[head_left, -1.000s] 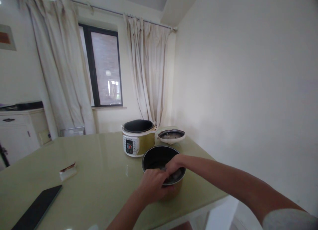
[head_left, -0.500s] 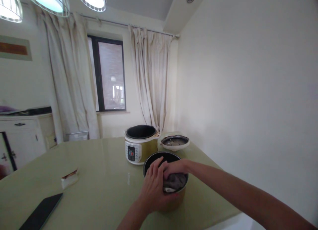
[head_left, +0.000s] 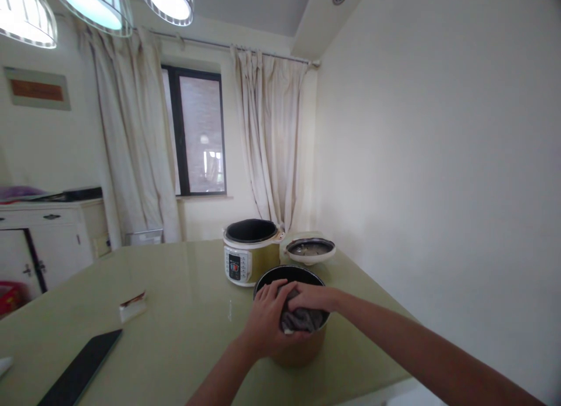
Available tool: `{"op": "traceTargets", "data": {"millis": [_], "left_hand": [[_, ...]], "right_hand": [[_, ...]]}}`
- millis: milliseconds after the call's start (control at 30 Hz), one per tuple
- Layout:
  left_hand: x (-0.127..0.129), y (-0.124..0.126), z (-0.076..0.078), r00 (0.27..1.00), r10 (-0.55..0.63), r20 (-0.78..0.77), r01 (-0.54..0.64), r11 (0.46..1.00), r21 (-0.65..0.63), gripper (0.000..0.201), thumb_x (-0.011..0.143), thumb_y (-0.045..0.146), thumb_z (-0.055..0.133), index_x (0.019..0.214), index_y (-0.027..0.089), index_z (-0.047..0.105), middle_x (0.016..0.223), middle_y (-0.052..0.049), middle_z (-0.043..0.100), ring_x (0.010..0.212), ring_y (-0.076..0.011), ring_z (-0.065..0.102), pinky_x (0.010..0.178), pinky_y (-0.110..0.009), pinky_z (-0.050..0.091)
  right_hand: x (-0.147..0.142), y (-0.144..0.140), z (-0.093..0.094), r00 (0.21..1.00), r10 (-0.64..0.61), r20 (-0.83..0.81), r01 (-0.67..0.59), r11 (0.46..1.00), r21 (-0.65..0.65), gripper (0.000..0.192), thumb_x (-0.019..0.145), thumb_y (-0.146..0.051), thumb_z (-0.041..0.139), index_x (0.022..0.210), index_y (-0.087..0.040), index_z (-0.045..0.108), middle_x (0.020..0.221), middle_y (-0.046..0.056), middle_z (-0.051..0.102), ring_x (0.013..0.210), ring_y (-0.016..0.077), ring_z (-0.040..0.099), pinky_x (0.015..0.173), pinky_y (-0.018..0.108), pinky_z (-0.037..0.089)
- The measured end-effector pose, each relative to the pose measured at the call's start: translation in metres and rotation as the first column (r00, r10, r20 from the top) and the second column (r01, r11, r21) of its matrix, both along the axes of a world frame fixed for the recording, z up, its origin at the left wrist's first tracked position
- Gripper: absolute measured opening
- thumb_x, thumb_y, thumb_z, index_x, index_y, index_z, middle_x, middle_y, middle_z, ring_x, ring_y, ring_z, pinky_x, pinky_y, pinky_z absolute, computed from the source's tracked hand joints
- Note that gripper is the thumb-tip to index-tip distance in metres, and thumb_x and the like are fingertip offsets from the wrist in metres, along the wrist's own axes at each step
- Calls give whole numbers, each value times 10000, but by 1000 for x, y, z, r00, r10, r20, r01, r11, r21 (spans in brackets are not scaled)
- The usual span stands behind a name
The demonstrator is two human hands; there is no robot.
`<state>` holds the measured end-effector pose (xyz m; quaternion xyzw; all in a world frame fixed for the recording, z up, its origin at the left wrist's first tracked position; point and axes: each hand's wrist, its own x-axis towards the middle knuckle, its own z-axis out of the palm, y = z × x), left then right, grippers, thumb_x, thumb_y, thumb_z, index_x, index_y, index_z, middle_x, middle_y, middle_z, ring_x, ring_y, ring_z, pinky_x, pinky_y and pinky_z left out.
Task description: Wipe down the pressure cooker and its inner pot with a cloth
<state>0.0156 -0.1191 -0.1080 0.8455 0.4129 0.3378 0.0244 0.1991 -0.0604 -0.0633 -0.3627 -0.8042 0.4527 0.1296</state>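
Two hands meet at the inner pot (head_left: pixel 302 350), which stands on the green tabletop (head_left: pixel 184 312) just in front of the cooker body (head_left: pixel 250 259). Our left hand (head_left: pixel 265 324) clasps the pot's near rim, fingers curled over the edge. Our right hand (head_left: pixel 312 299) presses a grey cloth (head_left: pixel 300 321) down inside the pot, its grip closed on the fabric. Behind, the cooker lid (head_left: pixel 310 249) lies upturned beside the cooker body.

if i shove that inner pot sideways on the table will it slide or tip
Probably slide: the inner pot looks wide and squat, and the table is glossy. It seems thin metal, so likely light. The left hand gripping its rim while the right hand presses a grey cloth inside hints it shifts easily.
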Motion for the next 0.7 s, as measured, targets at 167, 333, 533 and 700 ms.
{"op": "traceTargets", "data": {"millis": [167, 333, 533, 700], "left_hand": [[-6, 2, 0, 997, -78, 12, 78, 997, -6, 1203, 687, 729, 827, 1644, 209, 318, 1564, -211, 481, 1435, -390, 482, 1211, -594, 381], [-25, 17, 5, 987, -116, 111, 126, 989, -83, 871, 920, 702, 600, 1630, 255, 366, 1630, -161, 430, 1524, -330, 380, 1271, -565, 307], [-20, 67, -6, 806, 563, 185, -452, 786, -421, 551, 986, 223, 497, 1513, 66, 460, 1526, -212, 554, 1499, -268, 457, 1261, -399, 334], [-18, 84, -13, 848, 526, 61, -416, 733, -538, 549, 896, 5, 420, 1400, 143, 588, 1386, -133, 703, 1347, -214, 621, 1148, -326, 447]], "right_hand": [[10, 0, 2, 990, -17, -141, -31, 941, -336, 495, 647, -327, 854, 1117, -196, 770, 1067, 11, 747, 1059, 216, 678, 1044, 362, 499], [2, 0, -16, 983, -66, -173, -23, 883, -470, 603, 527, -279, 927, 1108, -209, 780, 1058, 25, 776, 1016, 223, 711, 1008, 379, 531], [-8, 8, -29, 992, -70, -104, 15, 892, -451, 564, 561, -265, 875, 1118, -229, 787, 1148, 45, 785, 989, 230, 733, 921, 368, 575], [-15, 16, -35, 985, 12, 172, 23, 979, -201, 483, 663, -272, 815, 1144, -241, 789, 1045, 3, 785, 908, 198, 718, 822, 299, 570]]}}
